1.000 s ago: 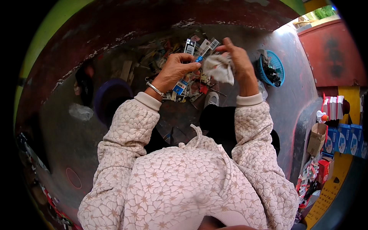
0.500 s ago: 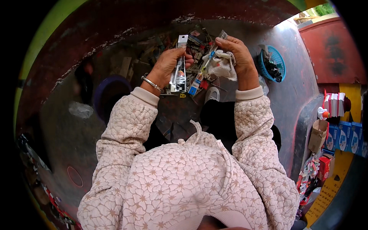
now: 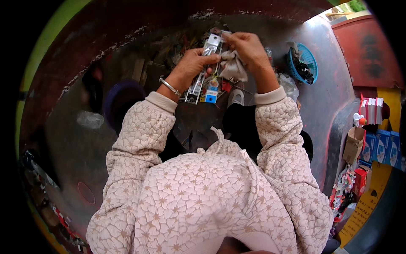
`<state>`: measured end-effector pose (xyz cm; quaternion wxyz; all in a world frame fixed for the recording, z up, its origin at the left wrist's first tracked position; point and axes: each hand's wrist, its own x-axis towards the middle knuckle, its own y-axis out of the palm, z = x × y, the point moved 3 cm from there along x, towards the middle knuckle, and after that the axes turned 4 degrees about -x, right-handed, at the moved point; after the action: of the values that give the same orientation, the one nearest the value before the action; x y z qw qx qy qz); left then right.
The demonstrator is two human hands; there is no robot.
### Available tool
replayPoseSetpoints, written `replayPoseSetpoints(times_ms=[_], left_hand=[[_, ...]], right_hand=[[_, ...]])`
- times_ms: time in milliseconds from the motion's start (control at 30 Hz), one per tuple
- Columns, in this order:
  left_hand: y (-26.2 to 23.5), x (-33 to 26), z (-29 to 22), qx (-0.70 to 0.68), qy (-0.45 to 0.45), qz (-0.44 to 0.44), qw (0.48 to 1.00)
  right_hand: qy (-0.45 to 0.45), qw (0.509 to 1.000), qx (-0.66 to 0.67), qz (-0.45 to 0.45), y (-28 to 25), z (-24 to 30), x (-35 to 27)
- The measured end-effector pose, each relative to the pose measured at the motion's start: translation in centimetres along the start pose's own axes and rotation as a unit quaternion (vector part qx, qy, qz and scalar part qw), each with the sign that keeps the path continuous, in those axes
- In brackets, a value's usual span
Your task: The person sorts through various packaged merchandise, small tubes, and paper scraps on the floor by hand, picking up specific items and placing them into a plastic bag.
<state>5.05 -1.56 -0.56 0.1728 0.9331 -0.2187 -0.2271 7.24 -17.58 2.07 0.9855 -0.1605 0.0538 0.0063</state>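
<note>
My left hand (image 3: 189, 67) is closed on a slim silver-and-black packet (image 3: 195, 89) with a hanging hole at its top end. Close beside it hangs a narrow clear packet with a blue label (image 3: 211, 94), its upper part passing behind my left fingers. Over on the right, my right hand (image 3: 249, 51) is closed around a crumpled off-white cloth (image 3: 233, 70). Its thumb and fingertips pinch near the packets' top ends; exactly what they grip there is too small to tell.
Below my hands, a pile of mixed small items (image 3: 169, 53) covers the floor. At right stands a blue basket (image 3: 313, 67) with black things inside. A purple tub (image 3: 111, 99) and a crumpled clear bag (image 3: 90, 120) are at left. Blue boxes (image 3: 382, 146) line the right side.
My right hand has moved left with the cloth, close to my left hand. The blue-labelled packet now hangs beside the silver-and-black packet, which has tilted.
</note>
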Motion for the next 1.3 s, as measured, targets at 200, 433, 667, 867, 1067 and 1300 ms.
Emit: replayPoseSetpoints(times_ms=[200, 433, 667, 867, 1067, 1300], left_hand=[[-0.9, 0.6, 0.8, -0.061, -0.005, -0.052, 0.997], [-3.6, 1.8, 0.8, -0.182, 0.023, -0.114, 0.976], [-4.7, 1.6, -0.6, -0.141, 0.079, -0.165, 0.973], [-3.4, 1.6, 0.3, -0.127, 0.091, -0.154, 0.976], [-2.1, 0.4, -0.8, -0.113, 0.058, -0.141, 0.982], [-2.9, 0.6, -1.7, -0.159, 0.016, -0.034, 0.987]], right_hand=[[-0.187, 0.949, -0.044, -0.250, -0.8, 2.0, -0.5], [-0.237, 0.938, -0.252, 0.022, 4.3, 1.8, -3.0], [-0.040, 0.887, -0.453, 0.076, -1.3, -0.2, -3.3], [0.041, 0.998, -0.026, 0.034, 0.1, 0.3, -1.9], [-0.010, 0.981, -0.061, 0.184, 1.8, 1.2, -2.8], [0.033, 0.957, -0.005, 0.289, 0.5, 1.8, -3.6]])
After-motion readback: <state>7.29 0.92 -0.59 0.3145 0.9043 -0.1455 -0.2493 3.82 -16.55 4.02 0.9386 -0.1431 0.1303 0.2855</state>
